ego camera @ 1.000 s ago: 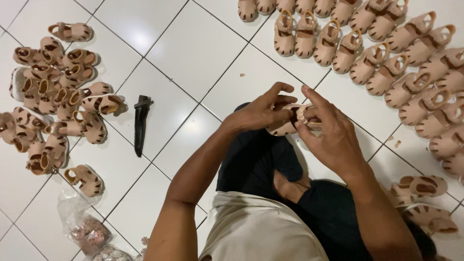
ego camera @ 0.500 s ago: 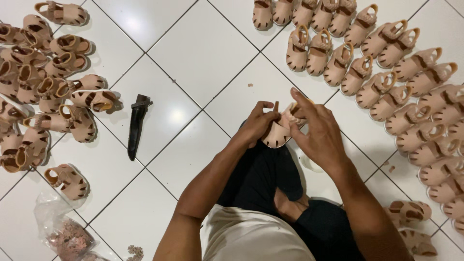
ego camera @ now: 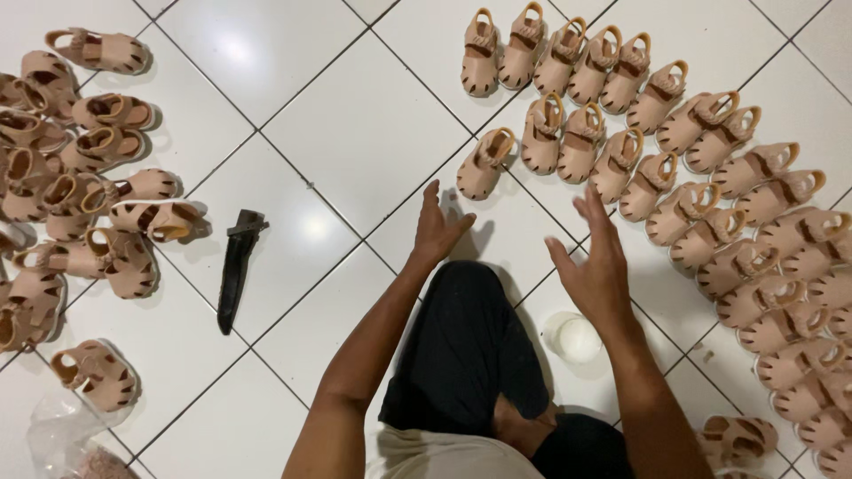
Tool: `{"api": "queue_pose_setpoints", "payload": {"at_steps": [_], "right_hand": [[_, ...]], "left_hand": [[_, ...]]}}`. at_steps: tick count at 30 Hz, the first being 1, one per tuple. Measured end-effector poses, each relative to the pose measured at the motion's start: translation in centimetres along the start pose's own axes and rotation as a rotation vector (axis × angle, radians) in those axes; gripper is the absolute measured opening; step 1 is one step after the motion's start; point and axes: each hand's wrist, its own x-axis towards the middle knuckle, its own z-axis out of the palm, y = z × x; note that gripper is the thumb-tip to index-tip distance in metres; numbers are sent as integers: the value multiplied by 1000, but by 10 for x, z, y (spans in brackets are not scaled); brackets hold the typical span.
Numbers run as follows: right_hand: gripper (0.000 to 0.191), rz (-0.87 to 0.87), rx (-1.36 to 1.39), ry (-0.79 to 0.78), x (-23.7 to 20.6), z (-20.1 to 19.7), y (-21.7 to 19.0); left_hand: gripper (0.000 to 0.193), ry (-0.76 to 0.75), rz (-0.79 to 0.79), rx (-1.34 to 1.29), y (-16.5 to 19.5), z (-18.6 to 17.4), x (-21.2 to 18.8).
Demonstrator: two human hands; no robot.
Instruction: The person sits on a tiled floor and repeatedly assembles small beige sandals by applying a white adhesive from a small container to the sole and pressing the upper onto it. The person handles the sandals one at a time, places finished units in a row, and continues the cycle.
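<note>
My left hand is open with fingers spread, just below a small beige sandal that lies on the white tiled floor at the left end of a row. My right hand is also open and empty, hovering near the rows of beige sandals laid out to the right. Neither hand touches a sandal. My knee in dark trousers sits between my arms.
A loose heap of beige sandals lies at the left. A dark sheathed knife lies on the tiles beside it. A small white round container stands by my right wrist. A clear plastic bag is at the bottom left.
Both hands held one sandal together before. That sandal now lies on the floor at the end of the row, and both hands have let go and drawn apart.
</note>
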Motion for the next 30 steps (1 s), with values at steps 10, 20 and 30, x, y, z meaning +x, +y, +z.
{"api": "queue_pose_setpoints", "payload": {"at_steps": [10,20,30], "right_hand": [[99,889,31,132,-179,-50,91],[99,777,27,154,-195,-61,80],[88,873,-361,574,-294,-189,143]], "left_hand": [[103,112,191,198,-3,62,67],[95,166,317,137,24,104,85],[53,14,300,31,44,97,7]]}}
